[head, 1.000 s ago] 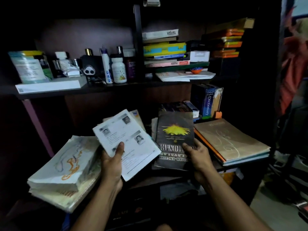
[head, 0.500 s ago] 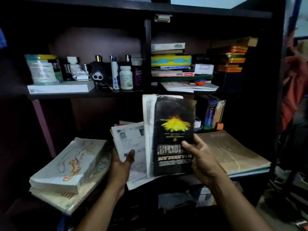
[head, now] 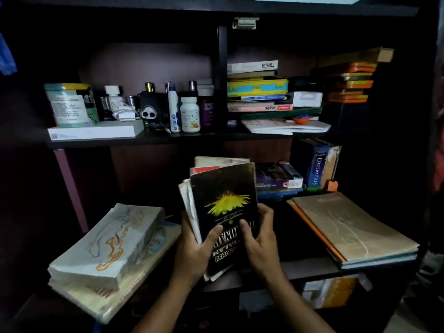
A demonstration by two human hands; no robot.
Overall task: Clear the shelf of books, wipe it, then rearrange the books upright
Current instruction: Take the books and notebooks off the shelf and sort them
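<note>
Clearing step: left hand (head: 192,251) and right hand (head: 260,243) each grip the book bundle (head: 223,212); next, carry it off the shelf (head: 310,267).

Upper left of my view there's a white pill bottle (head: 190,114) beside a slim white tube (head: 173,109). A teal-lidded tub (head: 68,104) sits on a flat white box (head: 95,132).

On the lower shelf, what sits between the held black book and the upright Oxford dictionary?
In the head view, a short flat stack of books lies between the black book and the dictionary.
</note>
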